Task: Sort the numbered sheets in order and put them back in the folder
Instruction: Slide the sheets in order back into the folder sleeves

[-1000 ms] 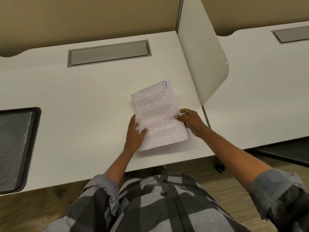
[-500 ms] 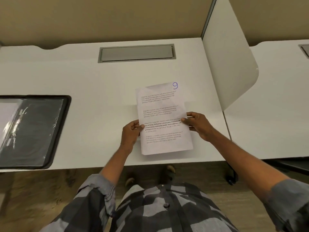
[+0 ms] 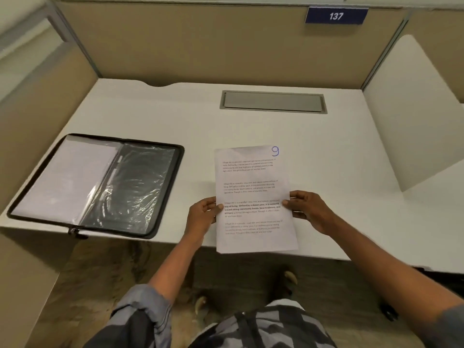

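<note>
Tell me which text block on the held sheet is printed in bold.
The third block from the top of the sheet: it alone carries bold lines; the other three are light print.

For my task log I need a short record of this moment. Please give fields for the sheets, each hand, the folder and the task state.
sheets: white printed sheets, top one marked 9 in blue at its far right corner; near end juts past the front edge of the desk
left hand: left hand pinches the left edge of the sheets
right hand: right hand pinches the right edge of the sheets
folder: black zip folder, open flat on the desk, left of the sheets and apart from them
task state: sheets not yet in the folder
</note>
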{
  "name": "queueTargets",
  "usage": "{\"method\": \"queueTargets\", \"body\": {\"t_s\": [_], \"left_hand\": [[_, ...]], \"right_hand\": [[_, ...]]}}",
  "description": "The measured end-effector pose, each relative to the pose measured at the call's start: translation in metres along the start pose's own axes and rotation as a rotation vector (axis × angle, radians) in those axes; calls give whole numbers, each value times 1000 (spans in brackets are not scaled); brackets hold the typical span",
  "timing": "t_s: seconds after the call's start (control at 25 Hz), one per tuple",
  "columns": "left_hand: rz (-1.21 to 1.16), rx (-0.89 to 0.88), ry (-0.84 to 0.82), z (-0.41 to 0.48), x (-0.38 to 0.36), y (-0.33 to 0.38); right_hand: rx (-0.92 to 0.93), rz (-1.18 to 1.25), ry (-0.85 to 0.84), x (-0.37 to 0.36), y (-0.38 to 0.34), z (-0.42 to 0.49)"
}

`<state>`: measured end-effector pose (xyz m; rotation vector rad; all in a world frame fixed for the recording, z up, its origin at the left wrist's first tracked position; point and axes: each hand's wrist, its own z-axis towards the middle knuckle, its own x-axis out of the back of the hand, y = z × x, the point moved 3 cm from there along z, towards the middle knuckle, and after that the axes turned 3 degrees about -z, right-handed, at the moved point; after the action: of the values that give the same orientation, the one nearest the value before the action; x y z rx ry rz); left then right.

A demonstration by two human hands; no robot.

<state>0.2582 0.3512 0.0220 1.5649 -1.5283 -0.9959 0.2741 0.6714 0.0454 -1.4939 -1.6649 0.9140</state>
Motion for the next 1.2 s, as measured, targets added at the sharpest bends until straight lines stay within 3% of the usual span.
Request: {"method": "queueTargets", "body": {"t_s": [0.44, 0.88, 1.2], "left_hand": [[-70, 39, 121, 6, 161, 18], [-70, 121, 235, 75, 226, 52], [-34, 151, 127, 126, 255, 63]], "right_hand": [[-20, -27, -136, -153, -48, 46], [-68, -97, -271, -212, -93, 154], [-72, -79, -235, -239, -114, 188]]}}
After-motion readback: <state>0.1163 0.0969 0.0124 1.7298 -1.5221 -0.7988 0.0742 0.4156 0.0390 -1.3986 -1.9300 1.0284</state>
